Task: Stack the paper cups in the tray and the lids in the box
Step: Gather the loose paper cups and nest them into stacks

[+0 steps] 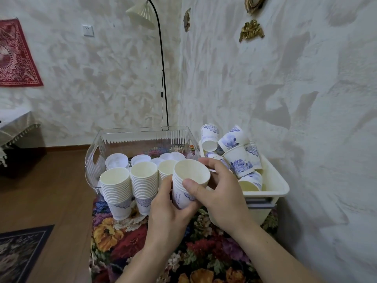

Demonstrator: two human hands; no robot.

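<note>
At nine o'clock from my hands, two tall stacks of white paper cups with blue flower print stand upright on the floral-clothed bench, with a third stack half hidden behind my grip. Just behind them, at eleven o'clock, the clear ribbed plastic box holds flat white plastic lids. At centre, my left hand wraps the base of a short nested stack of the same cups, fingers clamped round it, while my right hand pinches its rim, thumb on the near side. At two o'clock, the cream plastic tray is heaped with loose cups lying at all angles.

The risks, as I judge them: a hard squeeze could buckle the thin rim and jam the nest; a tilted cup would seat crooked; my left elbow or wrist, swinging, could topple the tall stacks nearby, which look top-heavy; digging into the heap may spill cups over the tray's edge.
</note>
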